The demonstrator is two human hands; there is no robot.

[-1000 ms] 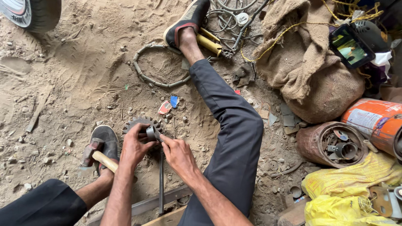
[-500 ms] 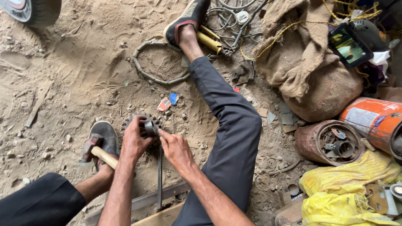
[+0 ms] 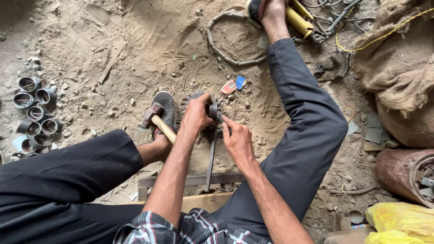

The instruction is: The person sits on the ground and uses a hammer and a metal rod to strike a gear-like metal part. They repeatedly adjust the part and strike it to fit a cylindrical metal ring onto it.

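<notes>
On the sandy floor [image 3: 135,54], the left hand [image 3: 196,115] gripped a toothed gear [image 3: 211,110]; the right hand [image 3: 237,140] pinched the metal rod [image 3: 210,165] beneath, hammer [image 3: 156,119] lying left.

Left hand [image 3: 195,118] covers most of the toothed wheel [image 3: 199,96]; only a few teeth show past the knuckles. Right hand [image 3: 237,141] hides the top of the thin rod [image 3: 210,160], so the joint with the wheel cannot be made out. Rusty drum [image 3: 404,174] cut off by right edge. Yellow bag [image 3: 400,223] cut off at bottom corner. Far foot [image 3: 264,8] cropped by top edge. Contents of small cans [image 3: 34,115] too dark to tell.
</notes>
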